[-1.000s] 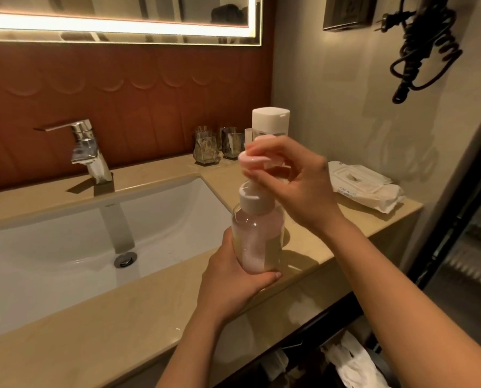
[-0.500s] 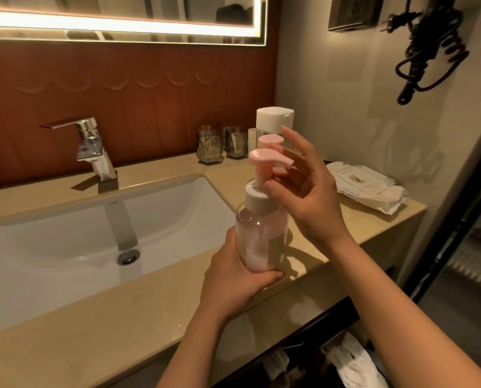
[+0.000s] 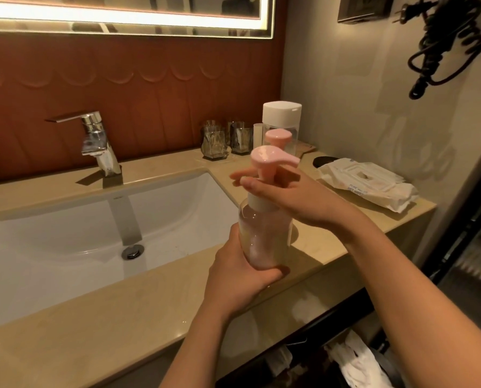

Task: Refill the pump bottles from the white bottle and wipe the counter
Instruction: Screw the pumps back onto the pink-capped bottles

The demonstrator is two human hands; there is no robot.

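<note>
Here, the fingers (image 3: 242,179) of the right hand (image 3: 298,200) reach leftward across the neck of a clear pump bottle (image 3: 264,233). They lie fairly straight behind the pink stem, with the thumb in front, so the stem is pinched between them just above the white collar (image 3: 261,204). The left hand (image 3: 239,278) grips the lower body of the same bottle, its fingers wrapped and clamped round the base. The bottle stands upright over the front part of the table (image 3: 121,317), right of the sink (image 3: 65,233). Whether its base touches the table cannot be told, since the left hand hides it. The pink pump head (image 3: 270,158) sits raised above the right hand, spout pointing right.

Behind the held bottle stands a second pump bottle (image 3: 278,135), of which mainly the pink head shows. Just behind that stands the white bottle (image 3: 281,113), upright and capped, near the side wall. To their left, against the back wall, are two glass tumblers (image 3: 214,141). To the right, a pack of wet wipes (image 3: 368,186) lies flat on the table, with a small dark object (image 3: 324,162) beside its far end. A chrome faucet (image 3: 96,141) rises behind the sink, beneath a lit mirror (image 3: 121,15). A coiled black cord (image 3: 443,43) hangs on the side wall.
</note>
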